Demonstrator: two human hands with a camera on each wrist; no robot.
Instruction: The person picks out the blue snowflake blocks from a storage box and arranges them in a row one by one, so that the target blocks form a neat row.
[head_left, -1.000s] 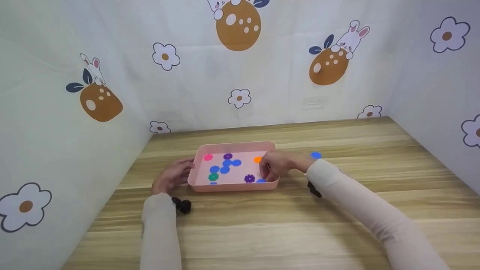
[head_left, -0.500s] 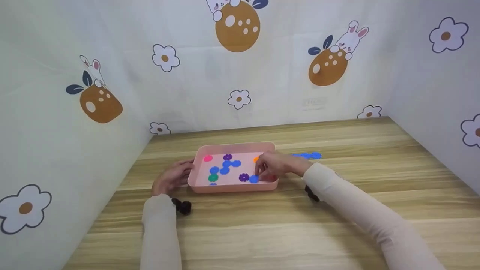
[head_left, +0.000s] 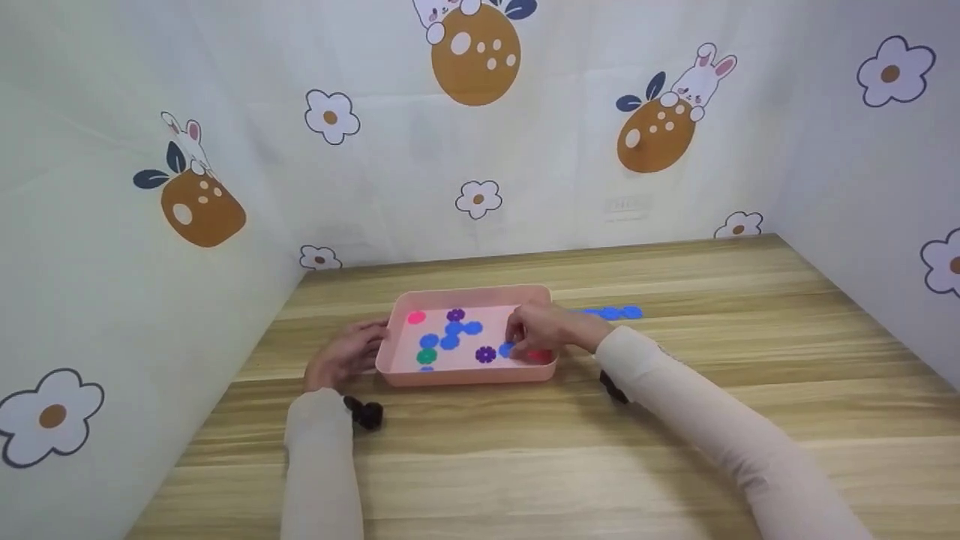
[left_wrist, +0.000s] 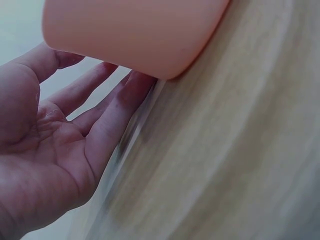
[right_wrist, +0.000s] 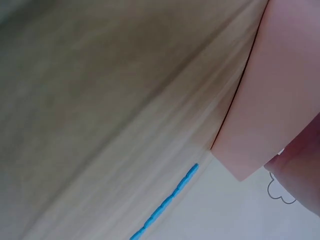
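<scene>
A shallow pink tray (head_left: 465, 377) holds several small flower-shaped plastic discs. My left hand (head_left: 346, 356) touches the tray's left end from outside; in the left wrist view its fingers (left_wrist: 112, 117) stretch fairly straight against the pink wall. Over the tray's right end, my right hand (head_left: 541, 328) reaches in with bent fingers and pinches a blue flower disc (head_left: 505, 350), partly hidden by the fingertips. A purple disc (head_left: 486, 354) lies just left of it, and a red disc (head_left: 538, 355) lies beneath the hand. The right wrist view shows only a bit of this hand (right_wrist: 302, 170).
Blue discs (head_left: 611, 313) form a row on the wooden table (head_left: 570, 465), right of the tray and partly behind my right wrist. Elsewhere in the tray lie a pink disc (head_left: 416, 317), a green disc (head_left: 427, 356) and more blue ones. Patterned curtains (head_left: 390, 187) surround the table.
My right hand has shifted a little left inside the tray, and the blue and purple discs by its fingertips have moved left too. More of the blue row shows. My left hand stays put.
</scene>
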